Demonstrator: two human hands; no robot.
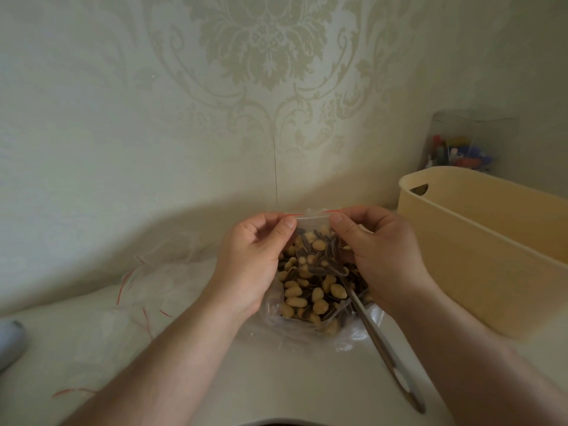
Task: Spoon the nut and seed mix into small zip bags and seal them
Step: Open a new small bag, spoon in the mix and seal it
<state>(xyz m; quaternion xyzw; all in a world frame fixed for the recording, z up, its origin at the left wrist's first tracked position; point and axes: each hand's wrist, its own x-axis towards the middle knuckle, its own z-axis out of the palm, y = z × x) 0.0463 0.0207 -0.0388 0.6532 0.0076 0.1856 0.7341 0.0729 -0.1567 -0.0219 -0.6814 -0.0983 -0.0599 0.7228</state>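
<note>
No text, label, brand, number or sign can be read anywhere; the pale damask-patterned wallpaper (264, 56) carries only ornament, no lettering.

I have one view only, from the head camera, looking forward and steeply down over my forearms. It sits close: my left hand (255, 256) and right hand (381, 256) fill the middle of the frame, pinching the small zip bag (312, 224) between them. Beyond the grip the patterned wall (153, 118) takes the whole upper half. The wide lens bends the table edge (307, 421) below my wrists. There's no second view to compare.
</note>
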